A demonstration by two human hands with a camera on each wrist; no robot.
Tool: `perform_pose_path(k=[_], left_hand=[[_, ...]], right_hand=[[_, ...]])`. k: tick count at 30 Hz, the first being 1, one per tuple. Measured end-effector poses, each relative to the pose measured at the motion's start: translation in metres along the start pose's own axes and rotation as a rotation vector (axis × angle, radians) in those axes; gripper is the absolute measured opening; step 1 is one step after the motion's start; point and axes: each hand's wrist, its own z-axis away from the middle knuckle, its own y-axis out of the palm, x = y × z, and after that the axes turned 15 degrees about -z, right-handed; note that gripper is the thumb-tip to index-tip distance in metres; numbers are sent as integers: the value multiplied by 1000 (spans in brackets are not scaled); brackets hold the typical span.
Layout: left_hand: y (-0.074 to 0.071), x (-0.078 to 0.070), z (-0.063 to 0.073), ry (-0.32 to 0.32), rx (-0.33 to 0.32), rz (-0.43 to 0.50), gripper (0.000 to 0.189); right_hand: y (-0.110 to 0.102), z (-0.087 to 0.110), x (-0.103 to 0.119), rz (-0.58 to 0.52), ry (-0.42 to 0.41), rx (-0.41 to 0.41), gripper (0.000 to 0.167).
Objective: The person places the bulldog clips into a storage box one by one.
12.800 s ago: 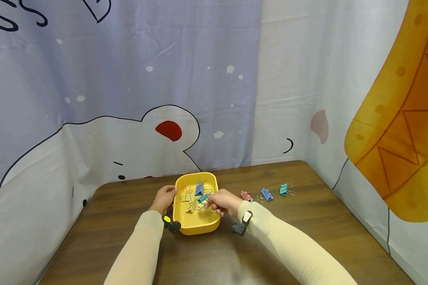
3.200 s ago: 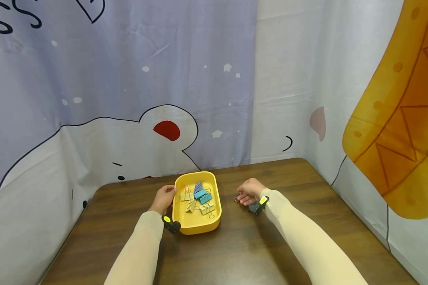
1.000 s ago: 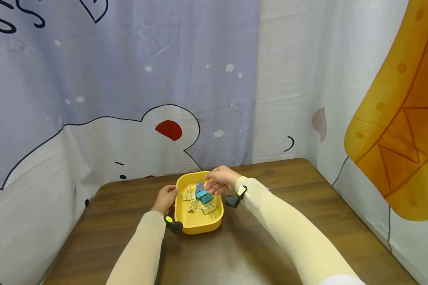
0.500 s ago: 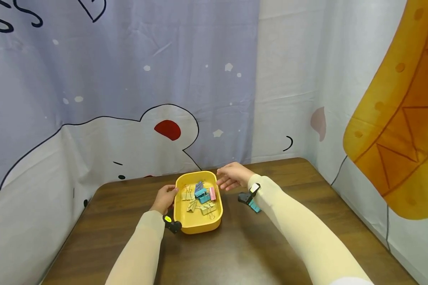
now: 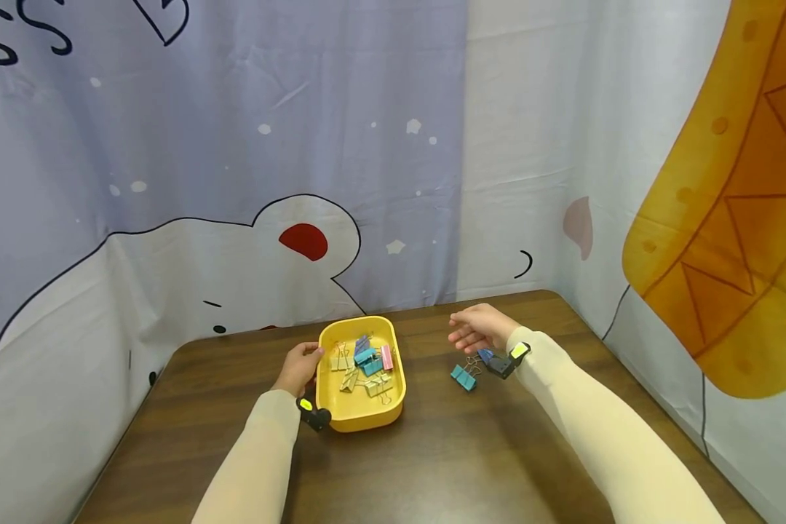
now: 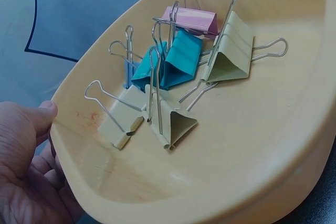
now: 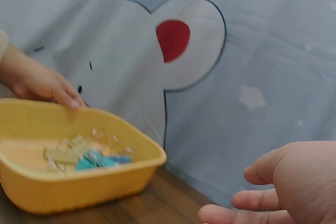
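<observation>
My left hand [image 5: 298, 369] grips the left rim of a yellow plastic tray [image 5: 360, 422], thumb over the edge. In the tray lie binder clips: a pink binder clip [image 5: 386, 357] at the right, teal binder clips [image 6: 181, 59] in the middle, a blue binder clip [image 5: 362, 343] behind them, and cream binder clips [image 6: 231, 51] around. My right hand [image 5: 481, 327] hovers over the table to the right, fingers loosely extended and holding nothing. Just below it are a teal binder clip [image 5: 463, 378] and a blue binder clip [image 5: 485, 355], the latter partly hidden by the wrist camera.
The brown wooden table [image 5: 419, 466] has its back edge near a printed curtain [image 5: 393, 145]. More curtain with an orange shape [image 5: 727, 255] hangs along the right side.
The pink binder clip has come to lie in the tray, released by my right hand. That hand has since moved right, away from the tray. My left hand stays on the rim.
</observation>
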Motion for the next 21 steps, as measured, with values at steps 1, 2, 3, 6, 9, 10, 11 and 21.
perform_pose_path(k=[1, 2, 3, 6, 9, 10, 11, 21], left_hand=[[0, 0, 0, 1, -1, -2, 45], [0, 0, 0, 2, -2, -3, 45], [0, 0, 0, 4, -3, -5, 45], [1, -1, -1, 5, -5, -11, 45], [1, 0, -2, 2, -6, -7, 44], [1, 0, -3, 2, -5, -5, 44], [1, 0, -3, 1, -4, -2, 44], [1, -1, 0, 4, -5, 10, 45]], right_hand=[[-4, 1, -2, 3, 3, -9, 35], [-8, 2, -3, 10, 5, -14, 35], [-11, 4, -5, 16, 9, -18, 35], [-20, 6, -10, 19, 25, -38, 33], [-26, 7, -16, 16, 38, -51, 30], [-28, 7, -17, 18, 40, -55, 30], [-29, 7, -19, 23, 41, -57, 29], [-28, 10, -34, 91, 46, -79, 26]])
